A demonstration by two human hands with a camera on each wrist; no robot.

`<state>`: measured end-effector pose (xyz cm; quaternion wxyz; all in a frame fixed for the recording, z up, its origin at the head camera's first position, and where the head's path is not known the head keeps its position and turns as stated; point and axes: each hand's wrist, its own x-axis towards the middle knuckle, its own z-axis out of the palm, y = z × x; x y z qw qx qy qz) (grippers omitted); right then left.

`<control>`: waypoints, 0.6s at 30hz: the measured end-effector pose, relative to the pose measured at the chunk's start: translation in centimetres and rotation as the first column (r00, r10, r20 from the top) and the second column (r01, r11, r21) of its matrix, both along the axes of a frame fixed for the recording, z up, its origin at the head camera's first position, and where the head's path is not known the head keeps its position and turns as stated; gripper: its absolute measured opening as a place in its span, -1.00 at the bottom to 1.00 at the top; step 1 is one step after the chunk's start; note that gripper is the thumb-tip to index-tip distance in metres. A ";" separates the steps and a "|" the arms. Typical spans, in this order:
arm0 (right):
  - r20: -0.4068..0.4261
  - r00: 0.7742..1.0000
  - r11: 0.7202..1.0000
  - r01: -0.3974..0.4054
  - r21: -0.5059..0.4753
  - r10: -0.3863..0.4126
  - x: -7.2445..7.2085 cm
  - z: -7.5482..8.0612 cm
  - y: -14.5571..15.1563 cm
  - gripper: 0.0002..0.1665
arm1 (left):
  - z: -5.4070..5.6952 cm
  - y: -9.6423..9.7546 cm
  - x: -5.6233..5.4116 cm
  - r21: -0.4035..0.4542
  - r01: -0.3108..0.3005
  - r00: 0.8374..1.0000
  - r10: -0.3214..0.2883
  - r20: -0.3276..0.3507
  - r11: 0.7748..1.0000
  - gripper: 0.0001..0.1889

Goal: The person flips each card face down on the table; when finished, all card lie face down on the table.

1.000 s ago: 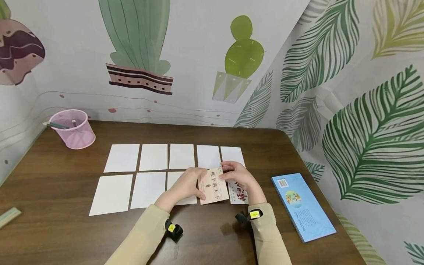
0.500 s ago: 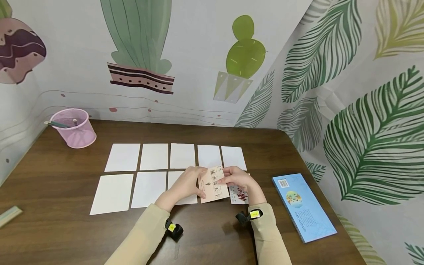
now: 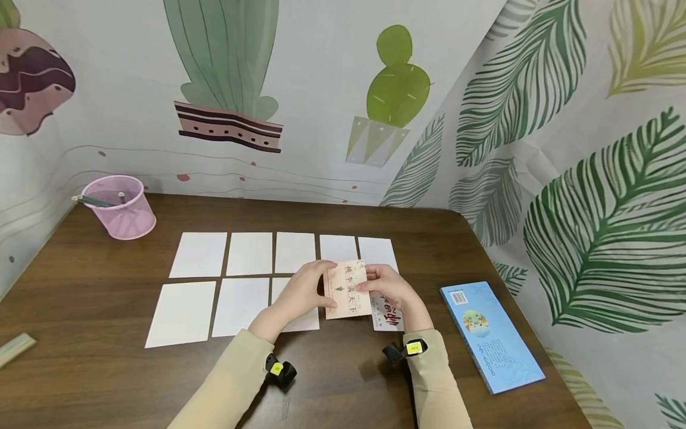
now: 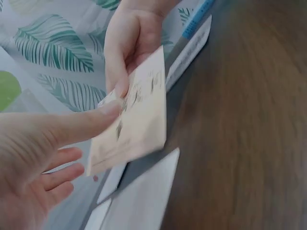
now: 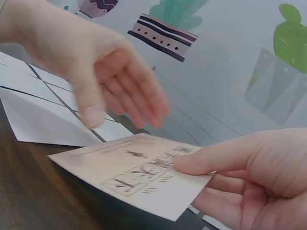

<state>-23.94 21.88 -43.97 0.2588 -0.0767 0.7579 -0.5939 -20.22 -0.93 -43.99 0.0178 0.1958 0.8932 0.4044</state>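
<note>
A cream-pink card (image 3: pixel 347 302) printed with a column of dark Chinese characters is raised over the table and tilted. My right hand (image 3: pixel 392 287) pinches its right edge, thumb (image 5: pixel 194 163) on the printed face and fingers beneath. At the card's left side is my left hand (image 3: pixel 300 293), thumb and fingers spread; the right wrist view shows it apart from the card (image 5: pixel 139 167), slightly blurred. Below my right hand lies a white card with red characters (image 3: pixel 387 316), partly covered by that hand. Left of it, a blank white card (image 3: pixel 302 323) is partly hidden by my left hand.
Several blank white cards (image 3: pixel 240 307) lie in two rows on the brown table (image 3: pixel 321 381). A pink mesh pen holder (image 3: pixel 128 214) stands back left. At right lies a blue book (image 3: pixel 490 336). A pale, flat strip (image 3: pixel 15 350) sits at the left edge.
The cream-pink card has been lifted slightly and turned more upright in the head view. My left hand has shifted up a little with it; my right hand still holds its right side.
</note>
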 end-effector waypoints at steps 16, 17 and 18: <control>-0.206 0.963 0.983 0.156 -0.095 -0.173 0.9 1.3 -3.0 -0.56 | 1.7 1.5 1.2 0.178 -0.149 0.984 0.163 -0.067 0.973 -0.49; -0.207 0.963 0.983 0.154 -0.105 -0.173 0.9 1.3 -3.1 -0.55 | 1.7 1.5 1.2 0.183 -0.155 0.983 0.169 -0.068 0.971 -0.49; -0.207 0.963 0.982 0.151 -0.113 -0.172 0.9 1.4 -3.2 -0.55 | 1.6 1.5 1.2 0.186 -0.160 0.982 0.176 -0.069 0.969 -0.48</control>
